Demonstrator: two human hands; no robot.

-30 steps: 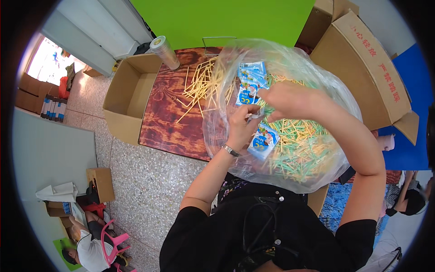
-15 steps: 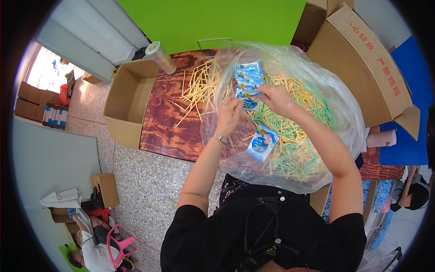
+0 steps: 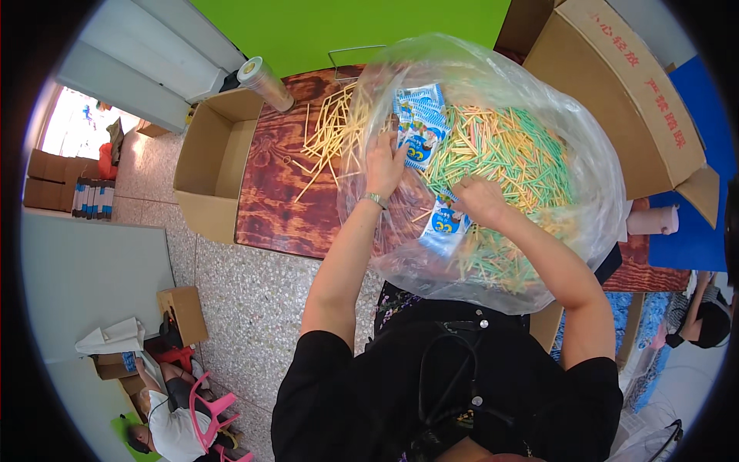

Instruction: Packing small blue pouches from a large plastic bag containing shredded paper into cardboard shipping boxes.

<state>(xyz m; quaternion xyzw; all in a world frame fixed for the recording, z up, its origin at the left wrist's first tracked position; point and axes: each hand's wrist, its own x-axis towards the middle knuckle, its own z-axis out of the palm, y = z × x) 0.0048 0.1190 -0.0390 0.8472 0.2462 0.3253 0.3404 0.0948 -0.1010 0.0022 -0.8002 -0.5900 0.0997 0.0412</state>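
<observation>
A large clear plastic bag (image 3: 589,154) lies open on the table, holding a heap of thin pastel sticks (image 3: 531,154) in green, yellow and pink. On its left part rests an overlapping row of small blue-and-white packets (image 3: 423,131). My left hand (image 3: 384,168) lies against the lower left edge of this row, fingers stretched out. Nearer to me is a single blue-and-white packet (image 3: 445,223). My right hand (image 3: 481,202) is closed at its upper right edge, fingertips bent down; what they pinch is hidden.
Longer yellow sticks (image 3: 331,131) lie loose on the brown wooden table (image 3: 269,192). A clear cylinder (image 3: 265,83) stands at the back left, beside an open carton (image 3: 208,162). A large carton (image 3: 616,100) is at the right, near a pinkish roll (image 3: 653,221). Another person (image 3: 177,420) sits at lower left.
My right hand has left the packet row and come nearer to me, down to the single packet. My left hand has gone from pinching at the row's near end to lying flatter beside it.
</observation>
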